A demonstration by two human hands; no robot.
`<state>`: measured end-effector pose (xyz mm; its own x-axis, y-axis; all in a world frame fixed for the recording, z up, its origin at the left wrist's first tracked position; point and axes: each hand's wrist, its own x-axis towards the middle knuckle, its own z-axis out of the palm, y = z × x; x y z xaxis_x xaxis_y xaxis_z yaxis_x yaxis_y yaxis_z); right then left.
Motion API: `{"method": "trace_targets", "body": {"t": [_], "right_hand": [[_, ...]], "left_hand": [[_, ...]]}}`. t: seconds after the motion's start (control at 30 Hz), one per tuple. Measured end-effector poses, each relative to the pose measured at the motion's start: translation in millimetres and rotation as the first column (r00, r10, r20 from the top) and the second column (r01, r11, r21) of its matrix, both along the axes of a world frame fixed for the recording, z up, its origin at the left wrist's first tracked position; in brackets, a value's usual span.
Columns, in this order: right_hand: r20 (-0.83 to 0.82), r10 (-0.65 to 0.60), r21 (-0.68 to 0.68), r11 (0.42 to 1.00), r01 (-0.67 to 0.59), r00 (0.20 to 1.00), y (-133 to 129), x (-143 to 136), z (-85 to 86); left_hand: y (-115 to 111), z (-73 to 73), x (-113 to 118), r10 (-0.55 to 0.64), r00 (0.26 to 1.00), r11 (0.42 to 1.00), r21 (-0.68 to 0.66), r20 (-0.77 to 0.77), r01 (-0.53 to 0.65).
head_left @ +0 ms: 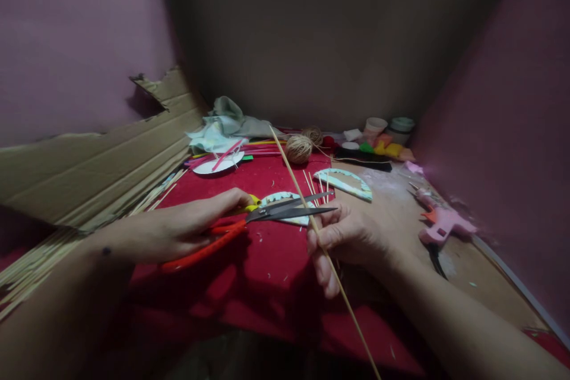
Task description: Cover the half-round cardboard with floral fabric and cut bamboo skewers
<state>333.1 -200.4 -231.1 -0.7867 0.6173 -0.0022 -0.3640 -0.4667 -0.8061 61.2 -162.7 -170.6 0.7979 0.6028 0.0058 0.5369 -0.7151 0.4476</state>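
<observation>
My left hand (202, 219) is closed round the handles of a pair of scissors (285, 211), one handle orange-red and the other yellow. Its dark blades point right and stand a little apart, with a long thin bamboo stick (291, 175) crossing between or against them. Fingers and thumb of my right hand (341, 234) pinch that stick just below the blades; it slants from upper left to lower right. Several short sticks (321, 187) show just above my right hand; their lower ends are hidden. Behind the blades lies a fabric-edged half-round piece (285, 197), partly covered.
Another half-round piece (345, 184) lies behind my right hand. A pink glue gun (445, 222) rests at the right. Twine balls (298, 149), a white disc (218, 163) and crumpled cloth (218, 130) are at the back. Cardboard (102, 166) and long sticks (40, 270) line the left.
</observation>
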Motion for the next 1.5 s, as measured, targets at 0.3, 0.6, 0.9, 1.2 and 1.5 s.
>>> {"method": "trace_targets", "body": {"t": [0.3,0.6,0.9,1.2,1.5], "right_hand": [[0.014,0.007,0.001,1.0,-0.007,1.0,-1.1,-1.3,1.6],[0.003,0.017,-0.016,1.0,-0.017,1.0,2.8,-2.0,-0.4],[0.07,-0.04,-0.021,0.999,0.041,0.997,9.7,0.6,0.1],[0.114,-0.302,0.069,0.953,0.296,0.946,25.5,6.5,13.0],[0.513,-0.77,0.367,0.596,0.714,0.38,69.1,7.9,30.6]], "left_hand": [[1.7,2.3,13.4,-0.067,0.997,0.97,-0.235,-0.042,0.056],[2.5,-3.9,19.2,0.032,0.994,0.993,-0.108,-0.103,-0.043],[12.0,-28.5,14.0,-0.055,0.984,0.974,0.206,-0.168,0.09],[44.4,-19.7,28.9,-0.058,0.998,0.99,0.129,0.009,0.057],[61.0,-19.8,16.1,0.104,0.994,0.994,0.043,0.009,-0.105]]}}
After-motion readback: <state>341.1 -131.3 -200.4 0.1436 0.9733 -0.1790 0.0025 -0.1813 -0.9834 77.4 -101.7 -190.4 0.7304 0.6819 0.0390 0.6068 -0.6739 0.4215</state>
